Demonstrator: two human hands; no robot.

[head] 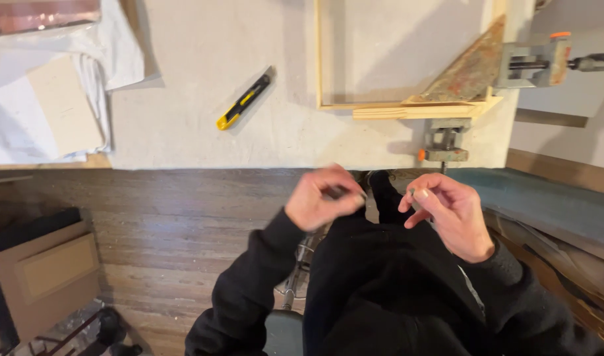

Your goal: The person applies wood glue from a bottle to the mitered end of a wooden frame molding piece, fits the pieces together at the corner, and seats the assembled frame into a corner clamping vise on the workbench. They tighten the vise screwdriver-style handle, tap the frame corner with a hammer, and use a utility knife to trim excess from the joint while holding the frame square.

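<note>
- Small dark object (pixel 337 192), blurred and too small to be identified, is pinched between the curled fingers of the left hand (pixel 320 198), in front of the person's body, just below the near edge of the work table (pixel 203 142).
- Right hand (pixel 447 212) is held just beside the left, apart from it, with thumb and forefinger closed on something tiny and pale; what it is cannot be told.
- Both arms are covered by black sleeves (pixel 249 290).
- A wooden frame (pixel 381 105) is lain on the table beyond the hands, its corner held by 2 grey clamps (pixel 445 140) with orange caps.
- A yellow and black utility knife (pixel 242 102) is lain on the table, well apart from both hands.
- White sheets (pixel 45 112) are stacked at the table's left end.
- Cardboard pieces (pixel 48 273) are seen on the wooden floor (pixel 170 224) at the left.
</note>
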